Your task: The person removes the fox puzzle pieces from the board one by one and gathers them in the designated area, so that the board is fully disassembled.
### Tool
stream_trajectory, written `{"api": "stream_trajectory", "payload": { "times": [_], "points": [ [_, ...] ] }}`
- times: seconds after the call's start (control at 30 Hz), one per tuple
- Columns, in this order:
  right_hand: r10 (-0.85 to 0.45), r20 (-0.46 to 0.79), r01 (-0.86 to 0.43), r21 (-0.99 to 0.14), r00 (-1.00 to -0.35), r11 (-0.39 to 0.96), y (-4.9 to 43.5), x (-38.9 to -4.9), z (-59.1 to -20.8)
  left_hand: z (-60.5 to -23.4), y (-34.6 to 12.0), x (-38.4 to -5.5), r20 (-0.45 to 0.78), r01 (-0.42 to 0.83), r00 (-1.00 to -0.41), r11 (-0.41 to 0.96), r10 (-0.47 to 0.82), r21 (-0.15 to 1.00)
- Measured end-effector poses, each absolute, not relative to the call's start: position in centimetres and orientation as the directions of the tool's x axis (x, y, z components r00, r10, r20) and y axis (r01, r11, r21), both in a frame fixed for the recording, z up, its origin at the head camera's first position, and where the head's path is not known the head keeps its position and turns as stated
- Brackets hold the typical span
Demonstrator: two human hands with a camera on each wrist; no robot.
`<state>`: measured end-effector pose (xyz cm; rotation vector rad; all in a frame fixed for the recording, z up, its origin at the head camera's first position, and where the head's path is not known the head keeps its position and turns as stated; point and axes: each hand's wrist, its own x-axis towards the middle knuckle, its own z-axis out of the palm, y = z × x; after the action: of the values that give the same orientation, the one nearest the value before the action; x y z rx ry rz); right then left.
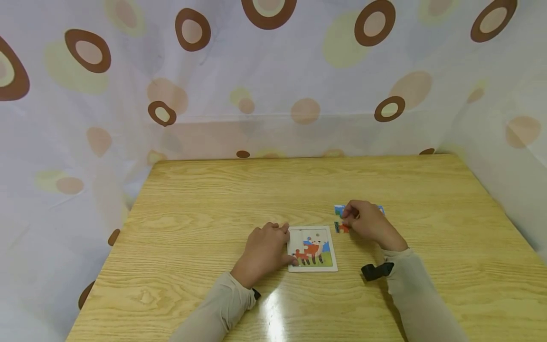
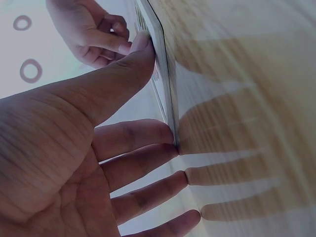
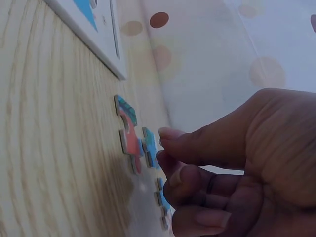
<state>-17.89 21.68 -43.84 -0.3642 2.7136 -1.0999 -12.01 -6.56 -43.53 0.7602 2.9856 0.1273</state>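
White-rimmed, the puzzle tray (image 1: 312, 269) lies below the middle of the head frame, slightly to the right, partly filled with a picture of a red-and-white animal. At its left edge is the left hand (image 1: 266, 251), fingers nearly straight and spread against the tray's side and the wooden table (image 1: 205, 204), thumb resting on the rim. Right of centre, the right hand (image 1: 366, 219) hovers over the pieces with curled fingers, thumb and index tips close together; whether they pinch anything, I cannot tell. A red piece (image 1: 343, 228) lies just beneath, blue pieces (image 1: 339, 209) beyond.
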Motion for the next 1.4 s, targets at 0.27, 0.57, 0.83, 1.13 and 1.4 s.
{"api": "stream_trajectory", "payload": {
  "times": [0.27,0.57,0.83,1.13,1.4],
  "points": [
    [-0.367,-0.005,-0.249,-0.726,-0.93,0.641,20.9,-17.7,-43.5,-43.6,-6.5,-12.0,-0.03,0.477,-0.876,0.875,0.481,0.08],
    [-0.569,0.055,-0.403,-0.762,-0.821,0.507,18.7,-17.4,-44.1,-43.6,-6.5,-12.0,-0.046,0.463,-0.883,0.882,0.467,0.084],
    [-0.658,-0.024,-0.389,-0.79,-0.753,0.474,15.9,-16.3,-44.7,-43.7,-6.5,-12.1,-0.045,0.462,-0.883,0.882,0.467,0.094],
    [-0.669,-0.007,-0.447,-0.739,-0.743,0.504,14.9,-15.7,-44.8,-43.8,-6.6,-12.1,-0.036,0.471,-0.879,0.878,0.475,0.082],
    [-0.642,0.003,-0.453,-0.711,-0.767,0.538,14.7,-15.6,-44.6,-43.7,-6.5,-12.1,-0.028,0.473,-0.879,0.878,0.476,0.077]
  ]
}}
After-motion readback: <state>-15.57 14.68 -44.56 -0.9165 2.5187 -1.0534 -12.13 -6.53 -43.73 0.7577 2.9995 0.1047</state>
